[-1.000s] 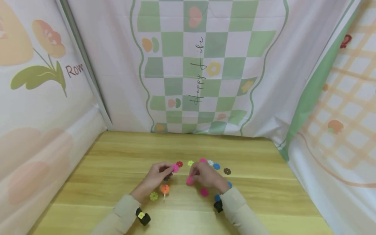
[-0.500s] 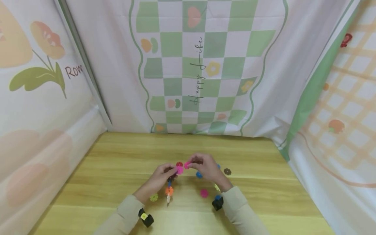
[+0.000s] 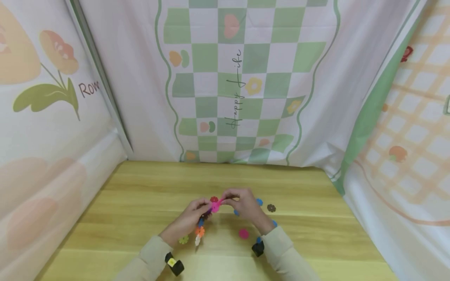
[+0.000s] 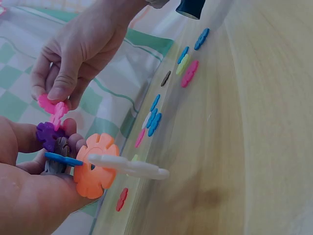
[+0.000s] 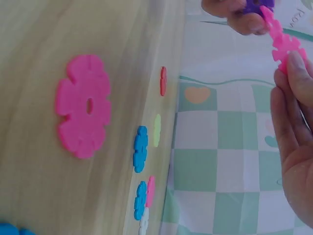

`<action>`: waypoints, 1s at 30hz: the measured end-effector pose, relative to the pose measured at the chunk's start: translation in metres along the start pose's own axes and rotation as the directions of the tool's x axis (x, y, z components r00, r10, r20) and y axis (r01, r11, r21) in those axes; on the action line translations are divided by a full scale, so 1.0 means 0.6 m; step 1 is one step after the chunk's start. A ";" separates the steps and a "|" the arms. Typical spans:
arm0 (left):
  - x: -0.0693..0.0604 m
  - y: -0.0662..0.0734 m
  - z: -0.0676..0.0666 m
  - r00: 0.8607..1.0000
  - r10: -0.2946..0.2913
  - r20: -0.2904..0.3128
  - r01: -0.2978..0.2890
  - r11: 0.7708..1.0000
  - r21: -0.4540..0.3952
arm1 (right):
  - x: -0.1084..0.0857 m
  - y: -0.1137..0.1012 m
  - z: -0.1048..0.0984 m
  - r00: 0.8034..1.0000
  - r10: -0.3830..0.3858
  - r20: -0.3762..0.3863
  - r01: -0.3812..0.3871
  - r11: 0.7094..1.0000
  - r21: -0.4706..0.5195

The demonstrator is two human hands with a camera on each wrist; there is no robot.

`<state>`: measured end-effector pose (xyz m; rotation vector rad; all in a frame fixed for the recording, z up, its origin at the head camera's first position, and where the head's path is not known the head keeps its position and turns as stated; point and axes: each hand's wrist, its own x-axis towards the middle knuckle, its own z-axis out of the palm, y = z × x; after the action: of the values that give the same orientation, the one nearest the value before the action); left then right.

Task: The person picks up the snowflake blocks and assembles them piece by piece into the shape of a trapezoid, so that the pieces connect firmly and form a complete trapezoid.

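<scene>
My left hand (image 3: 186, 220) grips a chain of flower-shaped interlocking discs. Along it, in the left wrist view, come a white disc (image 4: 129, 166), an orange disc (image 4: 95, 166), a blue disc (image 4: 63, 159), a dark grey one partly hidden by the fingers, a purple disc (image 4: 48, 136) and a bright pink disc (image 4: 58, 116) at the end. Between thumb and fingertips my right hand (image 3: 246, 207) pinches another pink disc (image 5: 286, 51). The two pink discs touch at their edges; how deep their slots sit in each other I cannot tell.
Loose discs lie on the wooden table (image 3: 299, 249): a deep pink one (image 3: 243, 233), a brown one (image 3: 271, 208), a yellow-green one (image 3: 183, 239), a red one (image 3: 214, 199) and several blue ones. Printed curtains (image 3: 232, 97) hang around the table's back and sides.
The right hand first lifts its pink disc up from the table, then brings it left against the chain's pink end. The left hand shifts slightly right with the chain.
</scene>
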<state>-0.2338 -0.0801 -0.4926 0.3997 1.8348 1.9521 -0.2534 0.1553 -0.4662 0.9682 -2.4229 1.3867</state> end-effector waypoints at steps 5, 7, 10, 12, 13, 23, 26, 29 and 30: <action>0.001 0.003 0.004 1.000 -0.001 -0.028 -0.001 0.999 -0.039 | -0.001 -0.003 0.015 0.994 -0.057 -0.095 0.058 0.998 0.012; 0.003 0.005 0.005 1.000 0.009 -0.024 -0.010 0.999 -0.044 | -0.001 -0.003 0.019 0.989 -0.079 -0.126 0.078 0.997 -0.009; 0.004 0.004 0.003 1.000 0.015 -0.008 -0.015 0.999 -0.037 | 0.000 -0.002 0.019 0.987 -0.101 -0.123 0.097 0.994 -0.040; 0.005 0.002 0.001 1.000 0.017 0.011 -0.017 1.000 -0.019 | 0.000 -0.003 0.014 0.993 -0.085 -0.080 0.081 0.996 -0.045; 0.005 0.001 0.000 1.000 0.014 0.019 -0.014 1.000 -0.012 | 0.000 -0.004 0.009 0.997 -0.065 -0.051 0.063 0.997 -0.040; 0.010 -0.006 -0.009 0.998 0.009 0.066 -0.020 0.985 0.173 | 0.008 0.003 -0.024 0.977 0.092 0.191 -0.098 0.995 0.020; 0.015 -0.005 -0.005 0.995 0.006 0.103 -0.024 0.985 0.169 | 0.010 0.005 -0.022 0.967 0.117 0.224 -0.130 0.991 0.043; 0.019 -0.003 -0.001 0.996 0.013 0.092 -0.026 0.989 0.146 | 0.015 0.005 -0.023 0.963 0.136 0.234 -0.144 0.989 0.018; 0.020 -0.003 0.000 0.997 0.017 0.075 -0.028 0.990 0.141 | 0.017 0.006 -0.024 0.961 0.145 0.236 -0.151 0.989 0.007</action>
<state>-0.2442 -0.0743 -0.4951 0.5322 1.9357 1.8019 -0.2657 0.1638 -0.4562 1.0289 -2.7074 1.4253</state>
